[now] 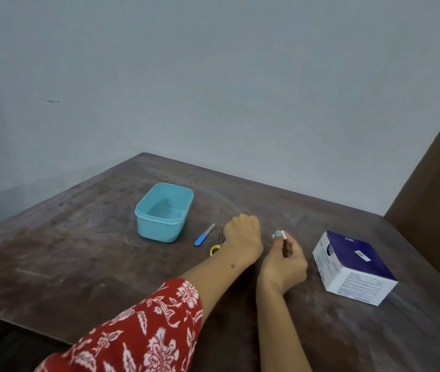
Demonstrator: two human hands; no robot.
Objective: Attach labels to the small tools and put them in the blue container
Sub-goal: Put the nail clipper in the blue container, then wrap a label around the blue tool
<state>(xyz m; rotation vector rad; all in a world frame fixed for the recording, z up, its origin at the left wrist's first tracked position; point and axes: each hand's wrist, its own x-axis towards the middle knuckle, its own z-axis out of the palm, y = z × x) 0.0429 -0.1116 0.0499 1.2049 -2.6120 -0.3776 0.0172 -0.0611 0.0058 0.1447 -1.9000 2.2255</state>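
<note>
An empty light blue container (164, 212) stands on the brown table (79, 251). Right of it lies a nail file (204, 234) with a blue handle. Small scissors with a yellow handle (215, 249) lie beside the file, partly hidden under my left hand (243, 238). That hand rests on the table with its back toward me, its fingers curled out of sight. My right hand (284, 260) is just right of it and pinches a small white and blue label piece (279, 234) at its fingertips.
A purple and white cardboard box (353, 267) sits on the table to the right of my hands. A brown panel (433, 183) rises at the far right. A grey wall stands behind the table's back edges.
</note>
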